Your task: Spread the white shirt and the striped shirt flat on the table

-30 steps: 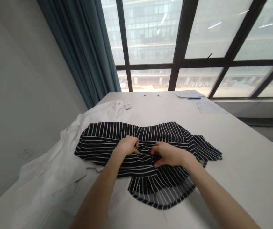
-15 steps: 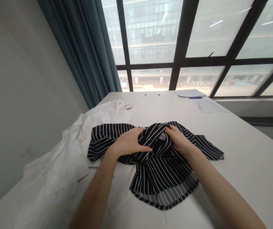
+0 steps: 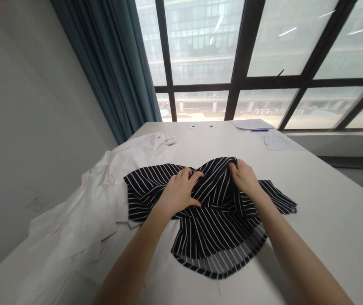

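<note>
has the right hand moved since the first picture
Yes, the right hand has moved rightward and up the view, and now shows closer to the blue pen.

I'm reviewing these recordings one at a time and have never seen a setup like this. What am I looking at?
There is no machine here: these are a person's own bare hands. The view comes from a camera worn on that person's head, looking forward and down.

On the white table lies a black striped garment, with white cloth to its left. Near the far right corner are papers and a blue pen.

The right hand grips a bunched fold of the garment. The left hand rests on it, thumb and forefinger spread apart.
</note>
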`<state>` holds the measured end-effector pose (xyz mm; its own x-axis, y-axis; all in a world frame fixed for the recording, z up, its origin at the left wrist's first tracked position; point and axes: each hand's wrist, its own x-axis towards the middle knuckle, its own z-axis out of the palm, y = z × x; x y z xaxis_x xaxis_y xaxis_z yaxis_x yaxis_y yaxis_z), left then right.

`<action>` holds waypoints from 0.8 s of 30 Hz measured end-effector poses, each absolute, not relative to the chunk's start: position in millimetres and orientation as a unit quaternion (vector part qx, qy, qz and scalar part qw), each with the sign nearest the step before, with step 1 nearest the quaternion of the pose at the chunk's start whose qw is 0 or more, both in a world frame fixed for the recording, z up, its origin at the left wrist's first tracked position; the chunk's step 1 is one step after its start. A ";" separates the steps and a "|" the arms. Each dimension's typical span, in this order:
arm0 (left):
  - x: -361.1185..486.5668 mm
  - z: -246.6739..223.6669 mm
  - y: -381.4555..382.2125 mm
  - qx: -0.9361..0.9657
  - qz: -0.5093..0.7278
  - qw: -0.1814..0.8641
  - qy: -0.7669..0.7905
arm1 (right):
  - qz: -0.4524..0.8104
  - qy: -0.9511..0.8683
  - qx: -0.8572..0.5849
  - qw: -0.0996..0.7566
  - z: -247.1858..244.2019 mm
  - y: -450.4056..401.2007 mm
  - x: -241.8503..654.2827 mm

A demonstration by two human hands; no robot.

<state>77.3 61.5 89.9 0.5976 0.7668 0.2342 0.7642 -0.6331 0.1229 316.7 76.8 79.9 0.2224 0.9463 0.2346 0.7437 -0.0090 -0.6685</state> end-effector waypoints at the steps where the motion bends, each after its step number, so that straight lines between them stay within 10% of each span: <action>1: 77.9 85.2 63.6 0.892 0.109 -0.009 0.439 | 0.129 -0.609 -0.702 0.346 78.7 77.5 321.0; 11: 56.9 92.9 88.7 0.843 0.266 0.058 0.464 | 0.194 -0.614 -0.683 0.345 74.2 81.9 356.7; 16: 70.3 73.9 77.8 0.894 0.129 0.087 0.420 | 0.332 -0.668 -0.537 0.394 56.9 87.4 352.8; 24: 70.0 68.1 86.6 0.877 0.180 0.133 0.426 | 0.171 -0.752 -0.553 0.315 35.6 99.5 357.9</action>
